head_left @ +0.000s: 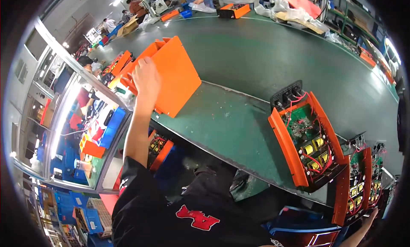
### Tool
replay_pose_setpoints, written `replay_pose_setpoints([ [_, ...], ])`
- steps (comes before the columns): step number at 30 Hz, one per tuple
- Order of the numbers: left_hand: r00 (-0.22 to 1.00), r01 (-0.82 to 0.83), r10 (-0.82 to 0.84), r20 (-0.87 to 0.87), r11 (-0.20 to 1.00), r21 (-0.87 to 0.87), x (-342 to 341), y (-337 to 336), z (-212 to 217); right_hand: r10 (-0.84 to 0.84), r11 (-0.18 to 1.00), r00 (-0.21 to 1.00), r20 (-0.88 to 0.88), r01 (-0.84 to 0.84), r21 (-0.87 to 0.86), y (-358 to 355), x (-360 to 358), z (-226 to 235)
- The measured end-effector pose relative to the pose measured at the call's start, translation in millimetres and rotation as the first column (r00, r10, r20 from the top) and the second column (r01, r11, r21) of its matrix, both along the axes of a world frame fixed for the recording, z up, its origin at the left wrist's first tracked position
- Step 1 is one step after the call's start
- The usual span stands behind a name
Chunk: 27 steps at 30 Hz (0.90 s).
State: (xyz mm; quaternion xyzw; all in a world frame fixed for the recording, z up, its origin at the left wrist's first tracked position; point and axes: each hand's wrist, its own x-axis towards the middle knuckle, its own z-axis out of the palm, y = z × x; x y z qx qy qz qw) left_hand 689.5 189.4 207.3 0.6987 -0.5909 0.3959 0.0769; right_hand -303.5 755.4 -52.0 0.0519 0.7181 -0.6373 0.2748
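At the left of the bench my left hand (147, 76) is closed over the edge of an orange sheet-metal cover (177, 76), which stands tilted against more orange panels. Far to the lower right, my right hand (370, 217) is at the near end of an orange-cased circuit unit (339, 196) with yellow transformers and red wires; its fingers are small and partly hidden, so I cannot tell whether they grip it. Between my hands an open orange chassis (284, 146) lies on the bench, showing a green circuit board (301, 123), yellow transformers (314, 155) and a black end panel (286, 95).
The green bench (222, 123) adjoins a wide green table (256, 50). Another board unit (376, 174) stands at the far right. An orange unit (234, 11) and plastic wrap (279, 8) lie along the far side, near another person's hand (200, 0). Below the bench is another orange unit (159, 151).
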Motion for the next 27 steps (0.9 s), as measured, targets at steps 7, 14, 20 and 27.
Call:
replay_pose_setpoints([
  [7, 0.896, 0.423, -0.353, -0.270, 0.865, 0.272, -59, 50, 18, 0.019, 0.998, 0.997, 0.069, -0.015, -0.065, -2, 36, 6],
  [14, 0.881, 0.425, -0.472, -0.031, 0.763, 0.486, -164, 110, -122, 0.046, 0.999, 0.990, 0.133, -0.048, 0.017, -15, 68, 30],
  [20, 0.894, 0.379, -0.442, 0.078, 0.837, 0.394, -173, 121, -200, 0.054, 0.998, 0.981, 0.188, -0.050, -0.026, -12, 87, 41],
  [27, 0.934, 0.345, -0.301, -0.192, 0.624, 0.701, -168, 135, -184, -0.049, 0.996, 0.990, 0.131, 0.039, 0.081, -19, 92, 52],
])
